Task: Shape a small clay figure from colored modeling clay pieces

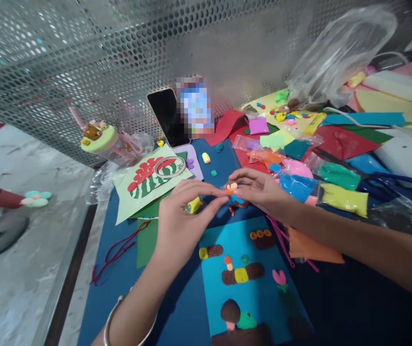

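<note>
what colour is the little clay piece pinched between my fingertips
Orange clay piece, seen in the head view, pinched between left hand and right hand.

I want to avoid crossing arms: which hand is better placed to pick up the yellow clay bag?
Right. The right hand is beside the yellow clay bag; the left hand is on the far side, pinching the orange clay piece.

Your fingertips hid most of the small clay figure (231, 190), the card beside the phone (195, 106) was blurred, and the blue sheet (249, 269) ran off the bottom edge.

table (29, 269): grey, steel-edged | on it: dark blue sheet (177, 307), red cord (115, 252), bagged clay (343, 199), phone (168, 117)
</note>
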{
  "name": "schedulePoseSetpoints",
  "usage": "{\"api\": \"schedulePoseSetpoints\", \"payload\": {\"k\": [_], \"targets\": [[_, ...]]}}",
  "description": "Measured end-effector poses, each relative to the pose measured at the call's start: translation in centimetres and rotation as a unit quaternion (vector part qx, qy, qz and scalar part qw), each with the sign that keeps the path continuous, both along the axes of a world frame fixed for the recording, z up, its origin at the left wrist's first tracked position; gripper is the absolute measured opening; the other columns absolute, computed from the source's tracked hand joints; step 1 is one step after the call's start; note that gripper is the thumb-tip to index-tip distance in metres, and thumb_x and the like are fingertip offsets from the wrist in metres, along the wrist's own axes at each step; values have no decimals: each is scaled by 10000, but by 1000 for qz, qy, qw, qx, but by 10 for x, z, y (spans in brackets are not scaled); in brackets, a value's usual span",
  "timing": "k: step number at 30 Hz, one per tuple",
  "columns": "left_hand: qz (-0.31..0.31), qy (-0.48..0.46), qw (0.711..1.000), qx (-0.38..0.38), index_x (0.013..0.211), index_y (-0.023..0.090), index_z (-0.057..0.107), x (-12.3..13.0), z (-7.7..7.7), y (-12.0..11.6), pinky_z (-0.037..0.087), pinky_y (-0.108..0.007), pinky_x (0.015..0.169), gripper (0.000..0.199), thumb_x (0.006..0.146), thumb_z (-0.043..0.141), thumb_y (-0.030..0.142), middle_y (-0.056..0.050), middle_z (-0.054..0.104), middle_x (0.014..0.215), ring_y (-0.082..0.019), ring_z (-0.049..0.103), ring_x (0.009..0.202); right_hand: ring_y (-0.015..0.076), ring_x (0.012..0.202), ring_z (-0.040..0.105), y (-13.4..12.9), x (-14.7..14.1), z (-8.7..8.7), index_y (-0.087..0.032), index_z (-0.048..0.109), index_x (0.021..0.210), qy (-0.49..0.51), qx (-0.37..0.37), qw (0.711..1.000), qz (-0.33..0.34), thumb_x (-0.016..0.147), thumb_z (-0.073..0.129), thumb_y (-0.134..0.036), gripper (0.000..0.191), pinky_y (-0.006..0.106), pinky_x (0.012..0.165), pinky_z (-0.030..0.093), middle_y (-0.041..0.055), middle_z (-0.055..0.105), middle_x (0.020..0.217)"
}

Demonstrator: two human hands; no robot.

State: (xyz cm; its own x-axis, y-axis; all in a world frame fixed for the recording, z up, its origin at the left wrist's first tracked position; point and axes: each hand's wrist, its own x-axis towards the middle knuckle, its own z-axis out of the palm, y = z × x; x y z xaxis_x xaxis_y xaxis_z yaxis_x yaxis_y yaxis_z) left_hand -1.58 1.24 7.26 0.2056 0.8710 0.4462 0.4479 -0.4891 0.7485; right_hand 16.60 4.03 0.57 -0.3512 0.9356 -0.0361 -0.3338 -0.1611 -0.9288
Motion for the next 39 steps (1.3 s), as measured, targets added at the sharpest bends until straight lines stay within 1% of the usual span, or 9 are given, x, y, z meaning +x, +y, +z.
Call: {"api": "schedulePoseSetpoints", "payload": {"k": [3,6,9,12,19,26,30,35,39], "targets": [[-14,30,999,15,732,215,695,3,1,-2,509,-295,737,54,758,733,188,1,707,763,-150,633,772,103,777,614,-1,-2,-1,-236,627,950,12,11,1000,5,705,775,-253,287,191,574,471,6,651,914],[-5,43,998,39,730,214,674,5,1,-5,498,-279,704,69,772,721,185,9,694,744,-141,615,758,105,847,632,-4,-5,3,-237,628,934,12,3,1000,5,707,771,-242,268,206,683,500,1,662,925],[2,64,996,58,730,213,670,6,-1,-7,488,-272,664,71,787,711,201,6,675,717,-138,597,726,114,873,641,-6,-9,8,-226,622,924,7,-10,1000,-5,699,770,-239,269,225,738,510,6,665,925],[4,62,994,85,735,209,675,7,-3,-8,488,-264,659,65,775,726,205,8,669,705,-133,594,719,110,857,642,-9,-13,11,-223,612,923,8,-13,1000,-20,689,770,-237,283,218,732,510,4,657,920],[-8,15,993,121,804,221,688,10,-8,-9,508,-302,709,128,751,738,115,6,716,770,-135,631,723,108,771,606,-15,-18,16,-222,522,807,16,-8,1000,-24,669,778,-325,308,219,606,477,13,646,928],[6,1,996,88,800,247,701,10,-9,-8,526,-325,711,117,758,731,143,11,727,780,-155,648,755,109,746,566,-16,-17,20,-222,529,796,31,-17,999,-17,646,784,-382,337,227,591,448,4,607,869],[7,-9,999,53,782,243,704,11,-8,-9,530,-325,727,111,751,729,139,8,726,779,-161,651,778,118,773,575,-17,-19,19,-221,553,790,32,-31,999,-32,636,788,-355,311,231,606,452,2,605,851],[20,-41,999,-7,794,226,698,13,-9,-10,534,-325,735,107,747,723,133,0,717,784,-164,657,778,126,831,599,-18,-20,20,-222,580,788,28,-35,999,-30,640,774,-300,256,235,661,476,7,633,876],[33,-32,999,4,804,230,691,13,-10,-10,538,-330,738,107,742,732,154,1,716,785,-169,655,783,137,860,608,-20,-19,20,-231,599,827,14,-15,999,-34,687,739,-288,206,244,678,489,9,642,892]]}}
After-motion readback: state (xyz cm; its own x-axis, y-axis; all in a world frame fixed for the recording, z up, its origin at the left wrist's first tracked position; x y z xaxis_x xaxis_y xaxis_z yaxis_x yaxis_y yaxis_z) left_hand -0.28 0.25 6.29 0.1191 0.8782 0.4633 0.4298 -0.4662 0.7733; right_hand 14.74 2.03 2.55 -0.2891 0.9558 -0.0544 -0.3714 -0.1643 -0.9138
